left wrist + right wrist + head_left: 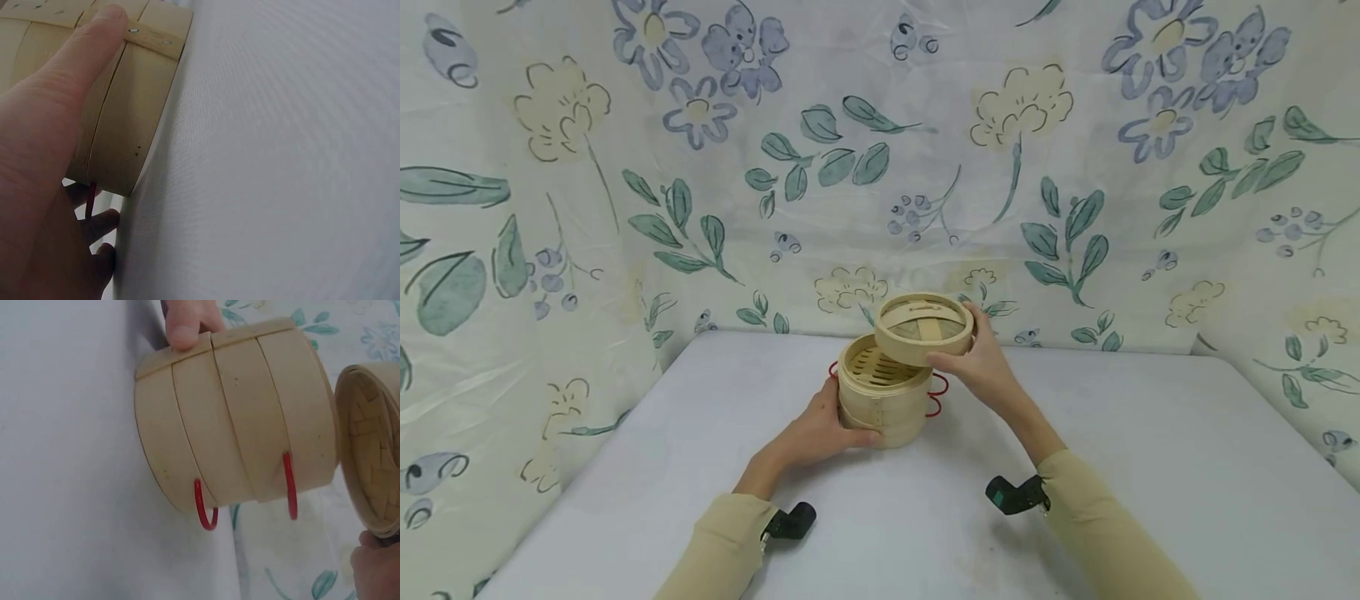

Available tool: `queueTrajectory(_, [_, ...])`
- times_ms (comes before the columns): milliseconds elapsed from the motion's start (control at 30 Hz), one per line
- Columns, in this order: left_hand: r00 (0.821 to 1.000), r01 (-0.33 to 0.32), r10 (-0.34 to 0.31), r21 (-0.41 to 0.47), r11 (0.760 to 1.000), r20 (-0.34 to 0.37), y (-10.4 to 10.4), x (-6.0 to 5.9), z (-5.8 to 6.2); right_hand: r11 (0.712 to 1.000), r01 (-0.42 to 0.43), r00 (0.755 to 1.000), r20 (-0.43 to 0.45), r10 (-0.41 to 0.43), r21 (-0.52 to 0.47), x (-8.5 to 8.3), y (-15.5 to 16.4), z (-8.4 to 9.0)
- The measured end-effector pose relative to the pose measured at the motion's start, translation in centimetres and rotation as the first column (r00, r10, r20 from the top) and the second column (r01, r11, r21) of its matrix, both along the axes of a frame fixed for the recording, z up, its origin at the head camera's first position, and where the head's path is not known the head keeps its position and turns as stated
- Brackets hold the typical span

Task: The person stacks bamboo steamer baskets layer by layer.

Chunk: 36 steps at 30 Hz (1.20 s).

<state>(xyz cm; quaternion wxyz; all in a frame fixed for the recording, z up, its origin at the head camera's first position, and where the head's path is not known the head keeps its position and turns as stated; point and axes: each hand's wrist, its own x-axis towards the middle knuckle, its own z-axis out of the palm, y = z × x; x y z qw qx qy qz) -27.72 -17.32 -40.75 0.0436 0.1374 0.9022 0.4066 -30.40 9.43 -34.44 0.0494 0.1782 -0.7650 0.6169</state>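
Observation:
A two-tier bamboo steamer [880,412] with red loop handles [290,487] stands on the white table, its slatted inner floor [874,368] partly showing from above. My left hand [820,429] grips the steamer's left side, thumb across the front near the base. In my right hand [973,358] is the round bamboo lid [925,329], held by its right rim and tilted above the steamer's right rear edge. The lid's woven underside [372,450] shows in the right wrist view. Part of the steamer's opening is hidden beneath the lid.
The white table [1112,483] reaches back to a floral cloth [940,208] hung behind and along both sides. A dark wrist camera is strapped at each sleeve, the left one [793,521] and the right one [1015,495], both low over the table.

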Motion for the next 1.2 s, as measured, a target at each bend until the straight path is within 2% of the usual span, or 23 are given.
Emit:
queueTrajectory(433, [1.000,-0.023,0.023,-0.018,1.000,-0.001,-0.1,-0.1,-0.3,1.000,-0.031,0.998,-0.061,0.031,0.005,0.1,-2.6,-1.1])
queueTrajectory(633, [1.000,-0.030,0.030,-0.013,0.999,-0.010,-0.1,0.1,-0.1,0.999,-0.009,0.999,-0.049,0.012,0.045,0.5,-3.5,-1.4])
queueTrajectory(900, [1.000,-0.014,0.014,-0.010,1.000,-0.024,-0.1,-0.3,-0.3,0.999,-0.031,0.997,-0.063,0.033,0.041,0.7,-4.2,-2.2])
queueTrajectory(1200, [1.000,-0.014,0.014,0.002,1.000,-0.019,-0.1,0.0,0.0,0.998,-0.011,0.998,-0.061,0.016,0.068,0.8,-4.6,-2.4])
